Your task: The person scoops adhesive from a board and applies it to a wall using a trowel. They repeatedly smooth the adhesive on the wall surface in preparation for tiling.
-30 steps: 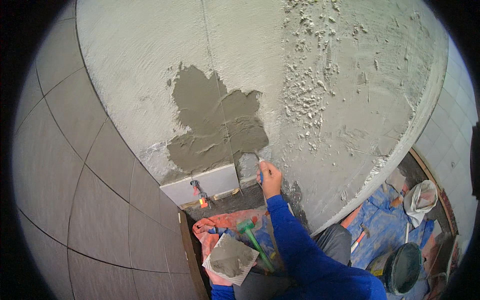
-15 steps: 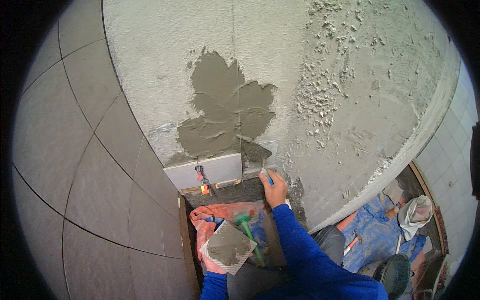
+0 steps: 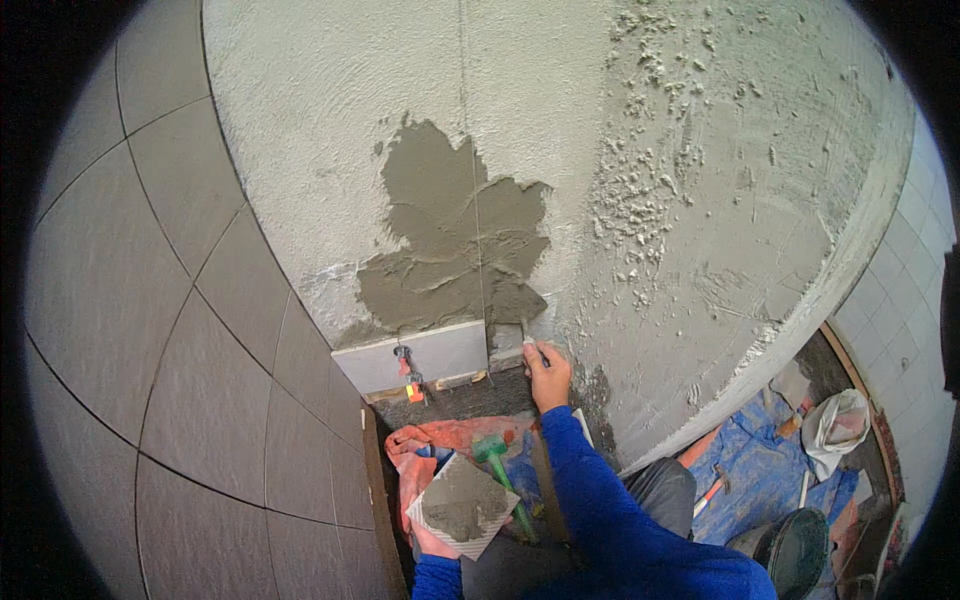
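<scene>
The left hand (image 3: 437, 545) grips one ribbed tile (image 3: 474, 547) at its lower-left edge, mortar (image 3: 463, 500) facing up, near the lap (image 3: 515, 574). The right hand (image 3: 549, 380) is closed on the handle of one trowel (image 3: 523, 304); the blade lies against the lower right of the mortar patch (image 3: 440, 230) on the wall (image 3: 300, 150). Caution: tilting the tile may shed its load; excess blade pressure may drag the patch or disturb the vertical string line (image 3: 479, 240). Count, left to right: one tile strip (image 3: 452, 352), one red-and-yellow fitting (image 3: 413, 389), one green mallet (image 3: 490, 448), one hammer (image 3: 709, 494), one bucket (image 3: 761, 543), one white bag (image 3: 838, 425).
</scene>
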### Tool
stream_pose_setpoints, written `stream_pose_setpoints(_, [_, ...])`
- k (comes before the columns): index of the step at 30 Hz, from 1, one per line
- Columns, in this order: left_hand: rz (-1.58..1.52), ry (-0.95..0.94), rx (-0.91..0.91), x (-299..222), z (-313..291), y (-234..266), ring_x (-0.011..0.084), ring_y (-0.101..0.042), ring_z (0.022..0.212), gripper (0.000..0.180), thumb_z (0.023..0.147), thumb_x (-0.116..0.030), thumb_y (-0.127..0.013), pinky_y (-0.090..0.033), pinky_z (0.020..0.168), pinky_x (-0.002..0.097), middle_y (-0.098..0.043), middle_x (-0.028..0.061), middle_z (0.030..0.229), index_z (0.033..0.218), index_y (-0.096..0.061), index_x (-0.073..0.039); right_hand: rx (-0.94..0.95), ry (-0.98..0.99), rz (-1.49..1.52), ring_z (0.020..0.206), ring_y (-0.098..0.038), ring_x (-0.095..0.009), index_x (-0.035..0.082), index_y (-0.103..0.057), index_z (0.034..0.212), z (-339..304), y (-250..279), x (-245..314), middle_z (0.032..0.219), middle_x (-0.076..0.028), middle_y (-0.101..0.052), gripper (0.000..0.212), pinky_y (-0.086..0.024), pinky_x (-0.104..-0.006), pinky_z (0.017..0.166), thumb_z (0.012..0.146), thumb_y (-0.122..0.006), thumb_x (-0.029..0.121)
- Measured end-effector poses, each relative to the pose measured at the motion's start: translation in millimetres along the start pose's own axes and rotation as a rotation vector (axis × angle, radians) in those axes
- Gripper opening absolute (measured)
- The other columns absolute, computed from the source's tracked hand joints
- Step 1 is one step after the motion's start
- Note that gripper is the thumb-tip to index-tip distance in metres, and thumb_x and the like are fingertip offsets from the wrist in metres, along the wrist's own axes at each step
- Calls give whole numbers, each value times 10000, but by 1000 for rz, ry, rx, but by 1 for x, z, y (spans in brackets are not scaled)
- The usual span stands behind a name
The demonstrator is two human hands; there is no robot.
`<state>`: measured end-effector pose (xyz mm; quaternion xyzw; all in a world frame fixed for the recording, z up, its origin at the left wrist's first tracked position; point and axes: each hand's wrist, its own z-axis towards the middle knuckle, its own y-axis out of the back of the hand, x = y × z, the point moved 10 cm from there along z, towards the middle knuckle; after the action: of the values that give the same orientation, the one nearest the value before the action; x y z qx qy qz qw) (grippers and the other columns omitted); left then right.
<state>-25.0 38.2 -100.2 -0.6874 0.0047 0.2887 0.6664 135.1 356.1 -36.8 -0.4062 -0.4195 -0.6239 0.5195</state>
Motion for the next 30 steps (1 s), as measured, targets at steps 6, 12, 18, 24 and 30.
stream_pose_setpoints(6, [32,-1,-198,-2,6,17,289,-647,1280,440,1120,-360,-479,-519,1100,474,-660,106,1426,1444,-606,-92,-145,-265,391,662,-592,-94,-17,-743,1092,-47,26,-11,808,-17,-650,324,-476,-274,583,1083,-677,300])
stream_pose_setpoints(12, [-279,65,-303,7,25,27,355,-594,1368,599,1083,-580,-490,-467,1163,549,-624,118,1509,1472,-600,-137,431,-34,-173,752,-672,-180,-18,-699,1176,-130,77,83,866,-80,-690,310,-527,-329,677,1046,-714,263])
stream_pose_setpoints(18, [-399,24,-21,-19,41,-24,388,-522,1440,812,1071,-719,-364,-404,1210,559,-535,161,1595,1586,-502,-107,743,370,-556,897,-707,-405,34,-697,1179,-198,103,172,1028,-170,-696,353,-567,-465,737,872,-837,137])
stream_pose_setpoints(24, [-319,43,-90,-42,42,-56,360,-587,1366,765,1055,-686,-448,-478,1140,538,-619,161,1500,1550,-535,-110,833,614,-675,851,-696,-354,81,-709,1215,-221,88,196,988,-120,-678,422,-561,-452,710,829,-845,184])
stream_pose_setpoints(30, [-314,60,-62,-32,37,-75,354,-625,1322,709,1026,-601,-504,-492,1119,516,-647,151,1474,1518,-556,-93,758,653,-590,794,-657,-355,84,-707,1250,-212,85,186,922,-119,-643,456,-533,-464,679,825,-843,177])
